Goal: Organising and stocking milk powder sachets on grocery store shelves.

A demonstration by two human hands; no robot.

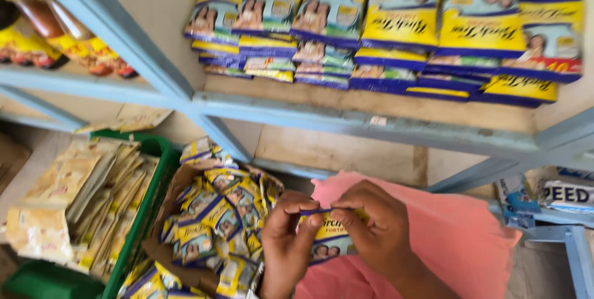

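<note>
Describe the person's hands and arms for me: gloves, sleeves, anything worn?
Both are bare: the left hand and right hand carry no gloves, and no rings or watch can be made out. The visible right forearm has no sleeve. Motion blur hides finer detail.

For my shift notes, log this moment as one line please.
left hand: holds packet | right hand: holds same packet | beside: box of packets, green crate | above: shelf with stacked packets
</note>
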